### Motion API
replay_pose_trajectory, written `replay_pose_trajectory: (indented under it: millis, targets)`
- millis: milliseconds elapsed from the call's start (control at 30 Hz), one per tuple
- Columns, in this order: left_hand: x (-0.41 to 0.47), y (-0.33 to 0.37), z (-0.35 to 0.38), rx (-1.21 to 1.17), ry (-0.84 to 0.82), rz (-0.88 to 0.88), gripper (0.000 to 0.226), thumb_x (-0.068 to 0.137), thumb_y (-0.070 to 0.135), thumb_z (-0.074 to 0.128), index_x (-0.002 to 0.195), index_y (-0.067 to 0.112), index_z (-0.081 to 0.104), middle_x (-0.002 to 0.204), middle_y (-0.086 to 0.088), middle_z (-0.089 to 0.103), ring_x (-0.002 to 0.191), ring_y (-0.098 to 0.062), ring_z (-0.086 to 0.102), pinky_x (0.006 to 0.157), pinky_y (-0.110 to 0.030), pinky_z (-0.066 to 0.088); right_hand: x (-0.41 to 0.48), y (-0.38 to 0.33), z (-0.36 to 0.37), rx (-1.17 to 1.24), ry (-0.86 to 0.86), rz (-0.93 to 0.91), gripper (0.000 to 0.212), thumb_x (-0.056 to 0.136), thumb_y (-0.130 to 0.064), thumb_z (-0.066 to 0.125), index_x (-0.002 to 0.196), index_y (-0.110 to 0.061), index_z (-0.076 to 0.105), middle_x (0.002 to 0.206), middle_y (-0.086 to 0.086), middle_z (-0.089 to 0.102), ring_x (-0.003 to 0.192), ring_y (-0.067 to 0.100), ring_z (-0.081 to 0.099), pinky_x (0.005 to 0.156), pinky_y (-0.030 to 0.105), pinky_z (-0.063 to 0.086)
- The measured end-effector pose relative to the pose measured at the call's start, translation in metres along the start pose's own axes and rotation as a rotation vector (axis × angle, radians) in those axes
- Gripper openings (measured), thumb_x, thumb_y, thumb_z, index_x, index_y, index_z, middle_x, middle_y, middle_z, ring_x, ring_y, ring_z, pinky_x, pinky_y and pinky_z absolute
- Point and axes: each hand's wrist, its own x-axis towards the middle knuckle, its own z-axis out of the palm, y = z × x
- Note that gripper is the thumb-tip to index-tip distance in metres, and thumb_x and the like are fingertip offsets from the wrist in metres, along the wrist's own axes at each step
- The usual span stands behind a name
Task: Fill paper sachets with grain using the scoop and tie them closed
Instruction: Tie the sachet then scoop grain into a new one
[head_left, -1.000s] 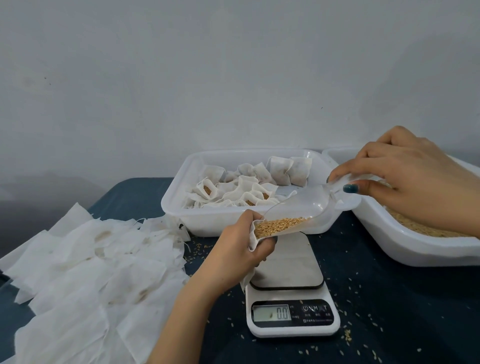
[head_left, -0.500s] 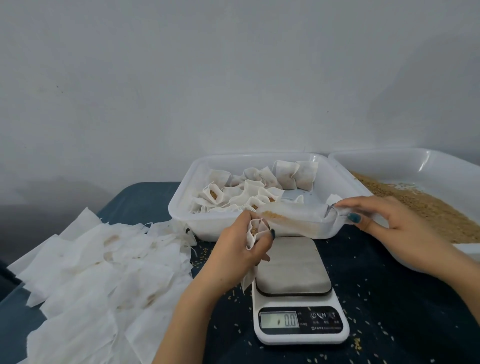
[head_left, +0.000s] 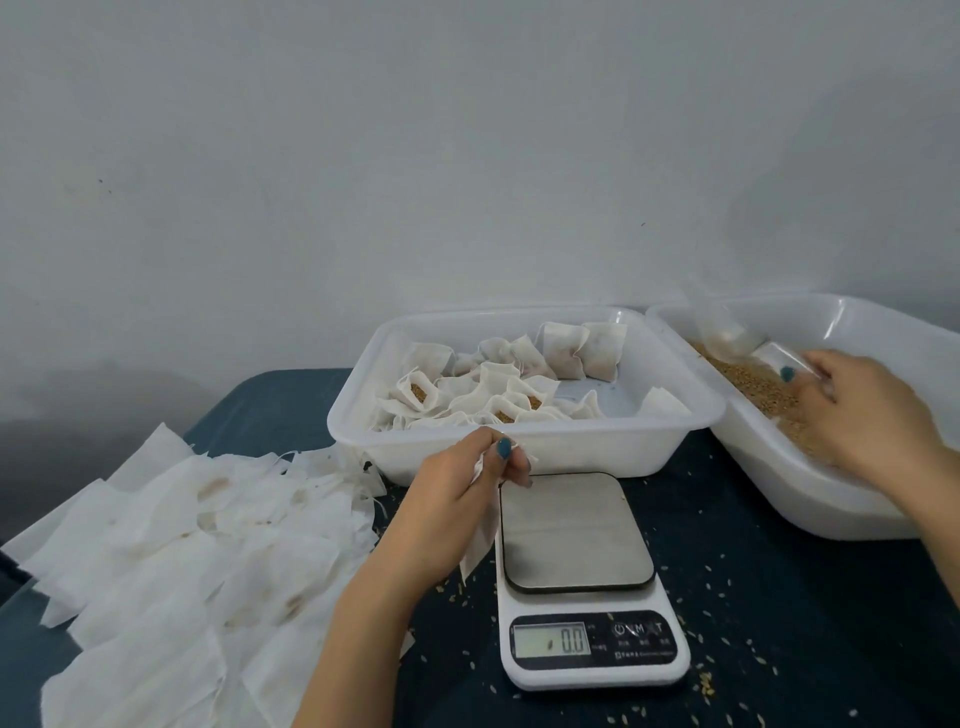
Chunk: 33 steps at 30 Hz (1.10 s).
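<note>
My left hand (head_left: 457, 499) pinches the mouth of a white paper sachet (head_left: 480, 540), which hangs down beside the left edge of the scale (head_left: 582, 577). My right hand (head_left: 872, 421) is over the right tub (head_left: 810, 499) of grain (head_left: 753, 384) and holds the handle of the clear plastic scoop (head_left: 727, 338). The scoop lies low on the grain, its bowl pointing to the far left. Whether it carries grain I cannot tell.
A white tub (head_left: 519, 452) behind the scale holds several filled sachets (head_left: 498, 384). A heap of flat paper sachets (head_left: 182, 551) covers the table's left side. The scale's display (head_left: 550, 640) reads 0.0. Loose grains are scattered on the dark cloth.
The scoop has poured its grain into the sachet and my right hand has carried it back to the right tub. My left hand has pinched the sachet's mouth together.
</note>
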Motion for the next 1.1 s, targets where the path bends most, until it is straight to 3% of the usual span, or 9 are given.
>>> replay_pose_trajectory:
  millis: [100, 267, 433, 500, 567, 633, 767, 867, 1100]
  targets:
    - [0.002, 0.0, 0.0, 0.152, 0.087, 0.083, 0.031, 0.104, 0.037, 0.037, 0.092, 0.033, 0.066, 0.102, 0.016, 0.061, 0.11, -0.001, 0.051, 0.092, -0.014, 0.036, 0.015, 0.02, 0.005, -0.208, -0.187, 0.16, 0.027, 0.102, -0.018, 0.043, 0.111, 0.0, 0.061, 0.091, 0.022, 0.058, 0.067, 0.029, 0.051, 0.053, 0.032, 0.033]
    - [0.003, 0.002, -0.001, 0.181, 0.205, 0.118, 0.035, 0.104, 0.031, 0.038, 0.092, 0.032, 0.07, 0.104, 0.011, 0.049, 0.11, 0.001, 0.041, 0.091, -0.004, 0.027, 0.023, 0.03, 0.013, -0.499, -0.489, 0.209, 0.03, 0.101, -0.019, 0.048, 0.074, -0.008, 0.057, 0.078, 0.01, 0.059, 0.071, 0.023, 0.055, 0.066, 0.033, 0.044]
    - [0.004, 0.009, -0.003, -0.026, 0.223, 0.077, 0.033, 0.096, 0.043, 0.038, 0.098, 0.036, 0.07, 0.106, 0.006, 0.055, 0.107, 0.011, 0.05, 0.088, 0.0, 0.031, 0.015, 0.022, 0.008, -0.482, -0.434, 0.174, 0.028, 0.1, -0.025, 0.049, 0.082, -0.008, 0.063, 0.083, 0.01, 0.062, 0.078, 0.027, 0.06, 0.07, 0.035, 0.049]
    - [0.004, 0.01, -0.003, -0.064, 0.222, 0.072, 0.031, 0.095, 0.042, 0.04, 0.099, 0.038, 0.07, 0.108, 0.007, 0.06, 0.109, 0.01, 0.052, 0.089, -0.001, 0.032, 0.002, 0.007, 0.005, -0.484, -0.248, 0.072, 0.024, 0.1, -0.027, 0.048, 0.108, -0.012, 0.066, 0.106, 0.015, 0.064, 0.097, 0.035, 0.057, 0.077, 0.038, 0.047]
    - [0.006, 0.009, -0.002, -0.073, 0.199, 0.066, 0.029, 0.095, 0.04, 0.042, 0.098, 0.04, 0.071, 0.109, 0.009, 0.062, 0.111, 0.009, 0.053, 0.088, -0.001, 0.033, -0.015, -0.016, 0.004, -0.345, -0.123, -0.047, 0.035, 0.097, -0.027, 0.05, 0.131, -0.023, 0.06, 0.127, 0.014, 0.059, 0.117, 0.038, 0.049, 0.089, 0.044, 0.044]
    - [0.009, 0.01, 0.002, -0.073, 0.157, 0.068, 0.027, 0.097, 0.035, 0.045, 0.097, 0.04, 0.072, 0.108, 0.008, 0.063, 0.111, 0.005, 0.055, 0.088, -0.003, 0.034, -0.033, -0.041, 0.006, -0.109, -0.074, -0.193, 0.033, 0.095, -0.029, 0.053, 0.127, -0.029, 0.061, 0.124, 0.003, 0.059, 0.119, 0.027, 0.047, 0.092, 0.042, 0.041]
    - [0.015, 0.017, 0.012, -0.037, 0.092, 0.129, 0.026, 0.096, 0.033, 0.049, 0.099, 0.035, 0.074, 0.097, 0.018, 0.063, 0.102, 0.004, 0.056, 0.086, -0.005, 0.035, -0.062, -0.086, 0.022, 0.28, -0.392, -0.387, 0.026, 0.091, -0.047, 0.05, 0.113, -0.046, 0.062, 0.112, -0.028, 0.057, 0.107, -0.008, 0.046, 0.09, 0.024, 0.042]
    - [0.019, 0.021, 0.019, -0.019, 0.059, 0.203, 0.025, 0.096, 0.033, 0.049, 0.102, 0.034, 0.073, 0.096, 0.027, 0.063, 0.1, -0.001, 0.057, 0.085, -0.007, 0.037, -0.07, -0.103, 0.044, 0.424, -0.514, -0.434, 0.021, 0.095, -0.041, 0.055, 0.114, -0.041, 0.064, 0.112, -0.022, 0.058, 0.109, -0.005, 0.047, 0.093, 0.027, 0.044]
    - [0.021, 0.019, 0.031, -0.083, 0.087, 0.217, 0.021, 0.099, 0.034, 0.049, 0.11, 0.038, 0.066, 0.102, 0.01, 0.064, 0.102, -0.004, 0.058, 0.087, -0.01, 0.041, -0.072, -0.111, 0.066, 0.8, -0.472, -0.179, 0.016, 0.09, -0.023, 0.07, 0.103, -0.013, 0.069, 0.103, 0.001, 0.068, 0.096, 0.017, 0.064, 0.088, 0.042, 0.053]
